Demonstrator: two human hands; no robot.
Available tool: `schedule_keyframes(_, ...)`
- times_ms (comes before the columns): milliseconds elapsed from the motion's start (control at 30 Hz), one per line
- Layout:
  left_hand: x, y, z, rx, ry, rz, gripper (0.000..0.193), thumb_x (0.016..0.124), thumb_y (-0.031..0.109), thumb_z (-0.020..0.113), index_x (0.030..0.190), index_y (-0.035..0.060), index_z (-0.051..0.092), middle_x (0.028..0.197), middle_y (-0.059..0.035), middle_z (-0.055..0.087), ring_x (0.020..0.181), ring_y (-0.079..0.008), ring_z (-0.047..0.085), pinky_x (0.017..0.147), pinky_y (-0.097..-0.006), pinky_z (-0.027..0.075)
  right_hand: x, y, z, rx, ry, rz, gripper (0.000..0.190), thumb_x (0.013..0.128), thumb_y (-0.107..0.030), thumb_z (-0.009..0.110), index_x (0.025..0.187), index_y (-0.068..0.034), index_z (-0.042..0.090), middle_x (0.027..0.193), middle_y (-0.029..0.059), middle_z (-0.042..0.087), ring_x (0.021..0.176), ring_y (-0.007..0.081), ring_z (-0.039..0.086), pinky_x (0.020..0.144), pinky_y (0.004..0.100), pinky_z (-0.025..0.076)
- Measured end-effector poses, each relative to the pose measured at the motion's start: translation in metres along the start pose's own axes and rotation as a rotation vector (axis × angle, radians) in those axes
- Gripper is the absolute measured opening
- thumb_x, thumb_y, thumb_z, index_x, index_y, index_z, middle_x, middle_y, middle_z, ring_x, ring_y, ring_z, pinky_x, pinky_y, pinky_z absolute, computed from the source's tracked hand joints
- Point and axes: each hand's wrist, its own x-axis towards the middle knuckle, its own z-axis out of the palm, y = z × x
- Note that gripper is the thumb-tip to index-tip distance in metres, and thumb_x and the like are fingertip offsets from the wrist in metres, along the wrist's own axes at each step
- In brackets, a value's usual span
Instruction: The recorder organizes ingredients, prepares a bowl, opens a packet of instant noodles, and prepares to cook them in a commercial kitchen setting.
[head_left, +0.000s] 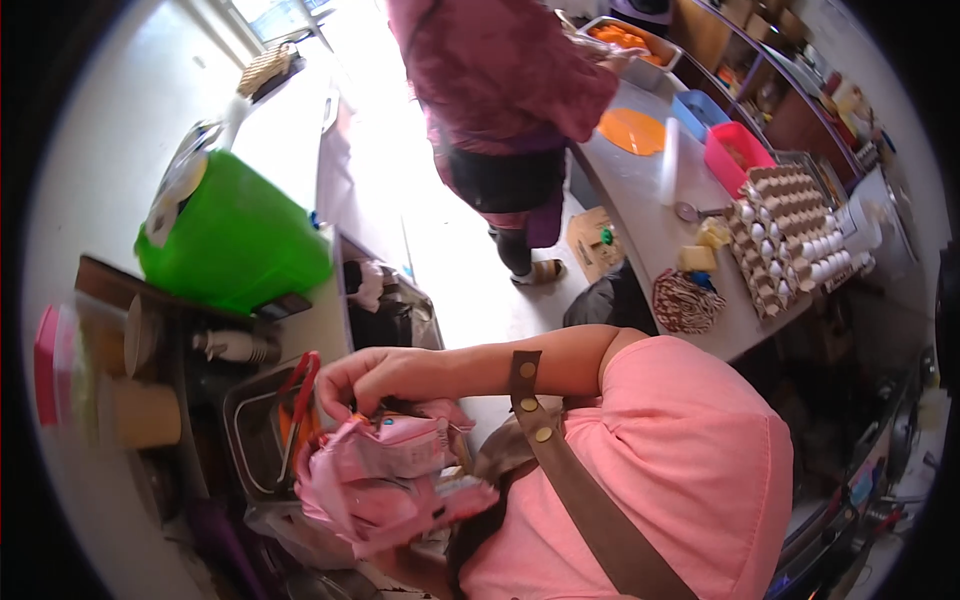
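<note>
A crumpled pink plastic packet (382, 480) with printing on it is between my hands, over the left-hand counter. My right hand (379, 382) reaches in from above, its fingers pinching the packet's upper edge. Under the packet, my left hand (405, 568) supports it from below; only the part near the wrist shows and its fingers are hidden. Just beyond the packet sits a rectangular metal pan (251, 442) with some orange food in it. Red-handled tongs (304, 375) lean in this pan, close to my right fingertips. A clear plastic bag (300, 534) lies below the pan.
A bright green tub (232, 232) and a ribbed bottle (236, 346) stand on the left. Another person (502, 97) is at the table (637, 195), a hand at a pan of orange food (626, 37). Egg trays (787, 232), a pink container (739, 157) and a blue container (699, 112) rest there.
</note>
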Motion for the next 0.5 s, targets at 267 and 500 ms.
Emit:
schedule_keyframes(267, 0.110, -0.089, 0.126, -0.088, -0.308, -0.132, 0.052, 0.070, 0.011, 0.056, 0.116, -0.0031, 0.039, 0.116, -0.0203, 0.042, 0.081, -0.0206, 0.054, 0.072, -0.0258, 0.044, -0.052, -0.009, -0.033, -1.640, 0.589, -0.918, 0.016, 0.064, -0.004, 0.052, 0.080, -0.007, 0.050, 0.080, 0.0084, 0.051, 0.072, 0.0233, 0.050, 0.064, 0.0309, 0.041)
schedule_keyframes(500, 0.155, -0.148, 0.150, -0.319, -0.675, -0.138, 0.053, 0.070, 0.012, 0.056, 0.117, -0.0031, 0.038, 0.117, -0.0206, 0.042, 0.084, -0.0209, 0.053, 0.073, -0.0258, 0.044, -0.108, -0.036, -0.034, -1.421, 0.719, -0.651, 0.028, 0.079, -0.015, 0.054, 0.106, -0.008, 0.051, 0.111, 0.0122, 0.046, 0.107, 0.0277, 0.041, 0.089, 0.0359, 0.034)
